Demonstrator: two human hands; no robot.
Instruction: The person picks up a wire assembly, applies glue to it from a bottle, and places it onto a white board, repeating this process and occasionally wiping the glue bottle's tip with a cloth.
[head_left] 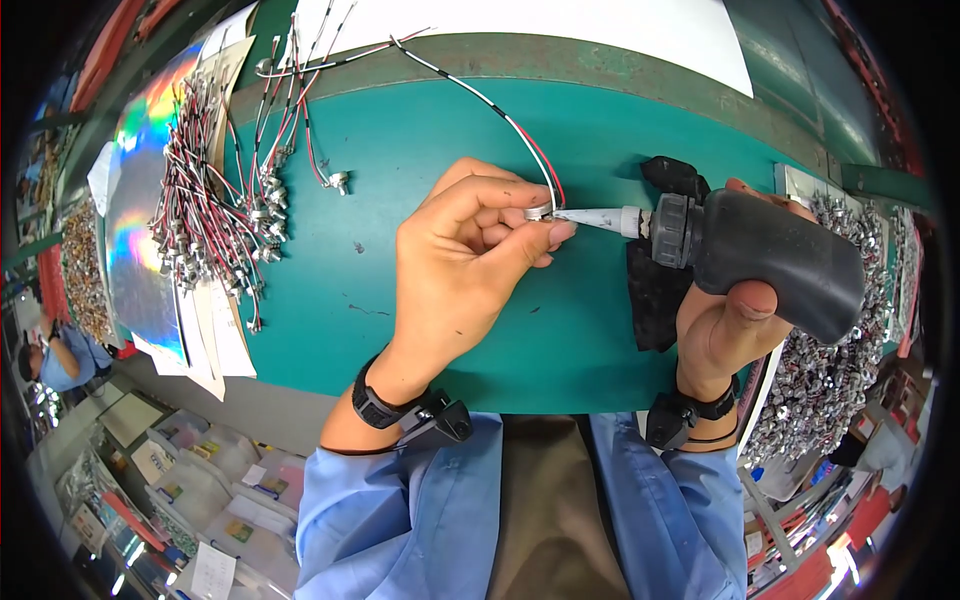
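Observation:
My left hand (pixel 465 255) pinches a small round metal connector (pixel 540 212) between thumb and forefinger. From it a red, white and black wire lead (pixel 500 115) arcs up and away to the far left. My right hand (pixel 735 320) is closed around a black squeeze bottle (pixel 775 255), tipped on its side. Its pale tapered nozzle (pixel 598 218) points left, and the tip meets or nearly meets the connector; I cannot tell whether anything flows out.
A pile of similar wired connectors (pixel 215 200) lies left on papers and a shiny rainbow sheet (pixel 140 270). A black cloth (pixel 655 300) rests beside the bottle on the green mat (pixel 330 340). Many metal parts (pixel 820 390) fill a tray at right. Other people are at the far edges.

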